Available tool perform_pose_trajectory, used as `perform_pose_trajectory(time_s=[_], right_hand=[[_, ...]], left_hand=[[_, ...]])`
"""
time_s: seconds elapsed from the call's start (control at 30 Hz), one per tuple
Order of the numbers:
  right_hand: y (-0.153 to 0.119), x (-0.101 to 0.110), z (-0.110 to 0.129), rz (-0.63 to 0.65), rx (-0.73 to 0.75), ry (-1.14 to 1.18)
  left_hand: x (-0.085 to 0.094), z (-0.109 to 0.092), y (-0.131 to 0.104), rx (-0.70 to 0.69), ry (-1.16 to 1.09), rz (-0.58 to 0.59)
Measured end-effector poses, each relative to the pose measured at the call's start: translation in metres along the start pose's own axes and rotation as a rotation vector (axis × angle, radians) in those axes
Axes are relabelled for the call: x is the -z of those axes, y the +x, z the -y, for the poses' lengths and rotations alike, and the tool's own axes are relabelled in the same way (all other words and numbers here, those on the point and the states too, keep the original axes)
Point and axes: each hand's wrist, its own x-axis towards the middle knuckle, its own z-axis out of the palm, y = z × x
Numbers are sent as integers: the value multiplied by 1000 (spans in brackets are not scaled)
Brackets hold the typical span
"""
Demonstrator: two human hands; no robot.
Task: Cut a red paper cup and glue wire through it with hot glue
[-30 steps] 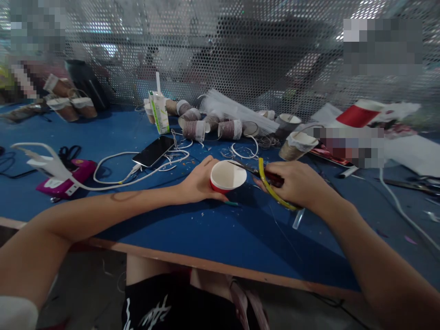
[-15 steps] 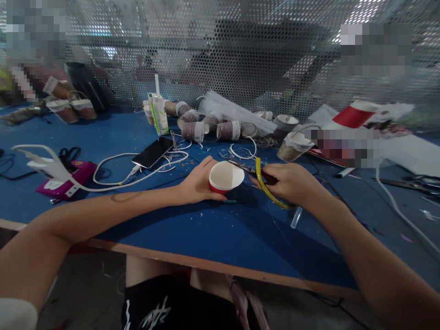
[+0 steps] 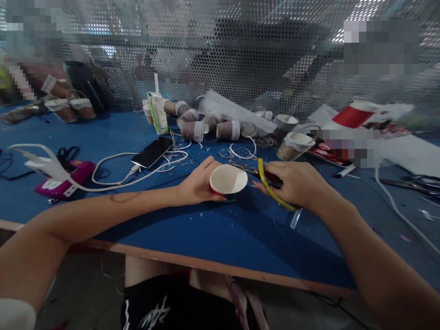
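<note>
On the blue desk [image 3: 206, 229], the left hand [image 3: 195, 183] grasps a paper cup [image 3: 227, 180]; the right hand [image 3: 295, 183] has its fingers clenched around scissors [image 3: 256, 173] at the cup's rim.

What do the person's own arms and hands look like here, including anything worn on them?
Both forearms are bare, with no gloves, rings or watch visible. The left hand and right hand are uncovered. A white sleeve edge shows at the left upper arm, and a faint curved mark crosses the left forearm.

We sit in a craft workshop: a blue surface [image 3: 192, 229] strewn with wrapped cups [image 3: 194, 130], cords, and a mesh screen [image 3: 220, 55] behind.
</note>
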Motion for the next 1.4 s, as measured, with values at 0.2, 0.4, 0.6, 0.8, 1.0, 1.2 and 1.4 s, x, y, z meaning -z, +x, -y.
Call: perform_pose_trajectory(time_s=[0.2, 0.4, 0.6, 0.8, 1.0, 1.2, 1.4], right_hand=[[-2, 3, 0, 14, 22, 21], [-3, 5, 8, -15, -18, 30], [-2, 0, 9, -54, 12, 103], [1, -10, 2, -35, 53, 121], [-1, -7, -1, -33, 108, 119], [-2, 4, 7, 3, 24, 42], [-3, 2, 6, -21, 62, -11]], left_hand=[[0, -1, 0, 69, 24, 56], [1, -3, 0, 81, 40, 68], [2, -2, 1, 104, 53, 123], [1, 0, 1, 99, 27, 92], [1, 0, 1, 93, 9, 85], [6, -4, 4, 87, -7, 156], [8, -7, 6, 57, -19, 172]])
